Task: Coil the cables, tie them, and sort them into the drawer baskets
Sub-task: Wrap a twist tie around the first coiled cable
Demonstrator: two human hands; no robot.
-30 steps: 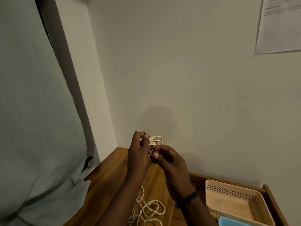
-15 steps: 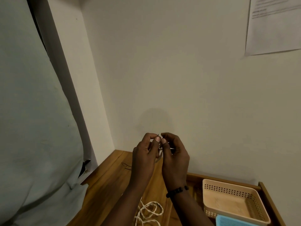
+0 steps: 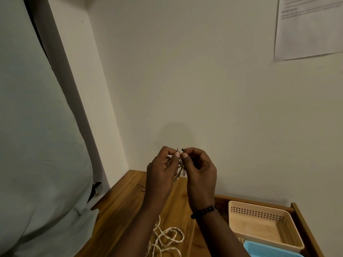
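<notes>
— So how far along is the sorting, going by the big things first?

— Hardly begun, I'd judge. The wooden table (image 3: 120,206) carries an open drawer (image 3: 306,225) at its right, and the beige basket (image 3: 259,210) in it looks bare inside. A blue basket (image 3: 263,250) sits just in front of it, mostly cut off, so I cannot tell what it holds.

— And the cables?

— A loose cream cable (image 3: 167,238) lies sprawled on the table below the arms, uncoiled and untied. That one is all still to do.

— What are the hands busy with?

— Both are raised above the table, near the wall. Between them hangs a small coiled cream bundle (image 3: 181,168), mostly hidden by the palms. The left hand (image 3: 161,169) has its fingers curled, pinching one end of a thin black tie (image 3: 177,150); the right hand (image 3: 200,167), a dark bead bracelet (image 3: 204,211) at its wrist, pinches the other end.

— So the tying step?

— That's my reading: coil made, tie being closed, not yet dropped in a basket.
</notes>
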